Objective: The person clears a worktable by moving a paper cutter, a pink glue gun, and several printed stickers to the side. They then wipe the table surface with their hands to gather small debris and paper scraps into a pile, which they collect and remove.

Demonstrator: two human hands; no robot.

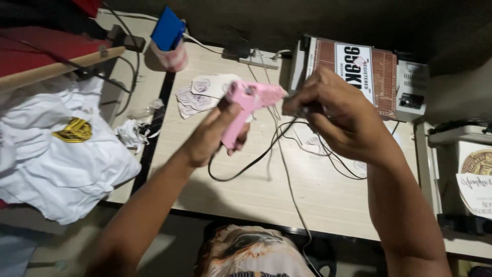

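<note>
— Above the desk [318, 195], where is the pink glue gun [249, 105] held?

— It is gripped by the left hand [218, 136], fingers [225, 119] wrapped tight round the handle, nozzle pointed toward the right hand [333, 115].

— And the right fingers [302, 105]?

— They are pinched together just beside the nozzle on something small; what it is cannot be told.

— What is seen around?

— A black cord [256, 159] is trailed below; paper cutouts [200, 95] are scattered behind.

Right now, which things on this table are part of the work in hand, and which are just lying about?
In use:
- pink glue gun, held in the left hand
- its black cord
- small item pinched at the nozzle by the right hand, too hidden to name

Lying about:
- paper cutouts
- white cloth
- blue-lidded cup
- grey box
- crumpled wrapper
</note>
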